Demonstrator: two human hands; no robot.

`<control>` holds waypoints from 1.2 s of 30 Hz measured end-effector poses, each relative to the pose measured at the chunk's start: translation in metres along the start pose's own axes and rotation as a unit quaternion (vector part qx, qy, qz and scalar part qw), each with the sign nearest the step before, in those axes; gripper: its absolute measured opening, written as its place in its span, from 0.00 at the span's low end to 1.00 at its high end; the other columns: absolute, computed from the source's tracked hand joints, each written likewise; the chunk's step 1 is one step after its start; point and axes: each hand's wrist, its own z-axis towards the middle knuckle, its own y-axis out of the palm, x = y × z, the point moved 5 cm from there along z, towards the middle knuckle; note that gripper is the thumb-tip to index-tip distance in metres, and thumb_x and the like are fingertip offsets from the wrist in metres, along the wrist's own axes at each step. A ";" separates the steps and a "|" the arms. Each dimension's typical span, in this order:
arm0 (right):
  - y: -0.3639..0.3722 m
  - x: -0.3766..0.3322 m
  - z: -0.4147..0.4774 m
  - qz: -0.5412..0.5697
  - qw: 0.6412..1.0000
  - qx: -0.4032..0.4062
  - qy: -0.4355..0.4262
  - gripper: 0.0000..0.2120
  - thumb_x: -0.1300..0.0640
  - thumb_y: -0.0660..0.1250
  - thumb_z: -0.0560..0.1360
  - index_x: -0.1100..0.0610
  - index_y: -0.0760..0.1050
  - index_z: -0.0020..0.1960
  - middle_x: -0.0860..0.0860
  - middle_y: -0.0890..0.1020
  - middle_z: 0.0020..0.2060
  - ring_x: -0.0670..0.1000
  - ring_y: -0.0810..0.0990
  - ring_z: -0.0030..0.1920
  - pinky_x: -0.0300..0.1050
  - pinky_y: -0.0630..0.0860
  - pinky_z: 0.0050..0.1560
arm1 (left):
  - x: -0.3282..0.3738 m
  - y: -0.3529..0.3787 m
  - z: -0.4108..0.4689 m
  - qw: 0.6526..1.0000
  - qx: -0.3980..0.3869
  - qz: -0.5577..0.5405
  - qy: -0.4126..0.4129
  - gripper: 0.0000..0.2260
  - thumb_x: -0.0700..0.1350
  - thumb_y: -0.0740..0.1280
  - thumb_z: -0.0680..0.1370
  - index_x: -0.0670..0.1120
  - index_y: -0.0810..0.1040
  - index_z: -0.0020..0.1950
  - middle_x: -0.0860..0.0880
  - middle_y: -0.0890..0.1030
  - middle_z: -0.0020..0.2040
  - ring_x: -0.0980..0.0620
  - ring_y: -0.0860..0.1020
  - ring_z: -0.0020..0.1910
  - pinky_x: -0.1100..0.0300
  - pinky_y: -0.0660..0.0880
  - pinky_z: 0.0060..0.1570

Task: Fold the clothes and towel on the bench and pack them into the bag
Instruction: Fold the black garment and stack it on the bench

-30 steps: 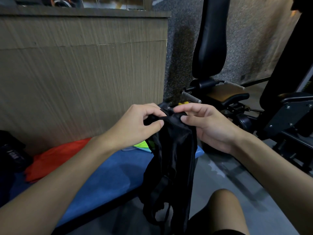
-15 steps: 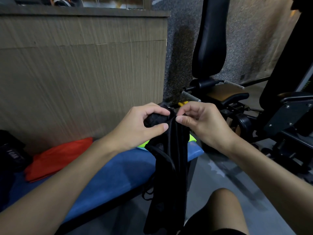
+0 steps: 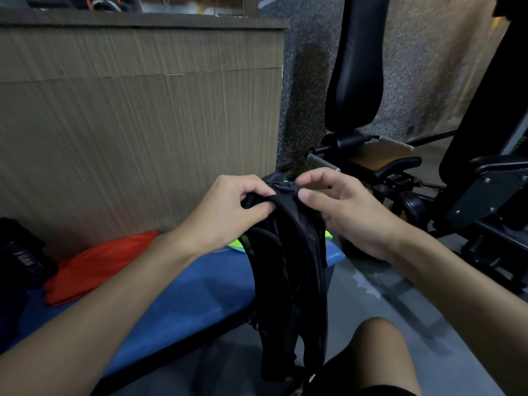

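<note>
Gripping the black bag (image 3: 291,267) in your left hand (image 3: 228,212), you're likely opening it; right hand (image 3: 351,212) is hovering at the zip (image 3: 285,183), grip unclear. Next: pinching the pull.

The left forearm (image 3: 114,295) and right forearm (image 3: 457,281), both bare, reach in from the lower corners and meet mid-frame. The left grip (image 3: 237,212) curls its fingers over and presses its thumb beneath, pinching the top of a black garment (image 3: 291,267). The right grip (image 3: 345,215) sits just beside it, forefinger hooked above, thumb tip against the cloth (whether it truly holds is unclear), lower fingers loosely curled.
</note>
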 end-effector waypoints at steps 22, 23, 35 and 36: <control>-0.007 -0.003 -0.002 0.082 0.993 0.071 -0.055 0.03 0.63 0.71 0.70 0.58 0.81 0.43 0.52 0.82 0.34 0.49 0.78 0.36 0.40 0.76 0.41 | -0.007 -0.004 -0.010 0.998 -0.050 0.037 0.033 0.20 0.41 0.73 0.70 0.49 0.79 0.61 0.56 0.77 0.56 0.52 0.78 0.59 0.58 0.73 0.62; -0.007 -0.003 -0.002 0.084 0.992 0.067 -0.060 0.04 0.63 0.71 0.69 0.58 0.80 0.44 0.51 0.82 0.34 0.47 0.79 0.36 0.39 0.77 0.43 | -0.007 -0.003 -0.010 0.998 -0.036 0.033 0.036 0.19 0.40 0.72 0.70 0.50 0.79 0.61 0.55 0.77 0.56 0.51 0.78 0.58 0.56 0.74 0.60; -0.015 0.007 -0.003 -0.019 0.995 0.079 -0.052 0.08 0.69 0.71 0.73 0.57 0.81 0.44 0.53 0.82 0.38 0.48 0.80 0.40 0.43 0.76 0.46 | 0.001 -0.003 -0.007 0.998 -0.016 -0.048 0.045 0.20 0.31 0.63 0.69 0.48 0.80 0.56 0.53 0.80 0.54 0.54 0.79 0.57 0.62 0.73 0.59; -0.014 0.005 -0.003 -0.041 0.994 0.075 -0.063 0.08 0.69 0.69 0.74 0.58 0.81 0.47 0.53 0.83 0.40 0.46 0.81 0.41 0.39 0.76 0.46 | 0.001 -0.003 -0.007 0.998 -0.018 -0.053 0.042 0.20 0.31 0.63 0.69 0.47 0.80 0.56 0.53 0.81 0.54 0.55 0.79 0.58 0.63 0.72 0.59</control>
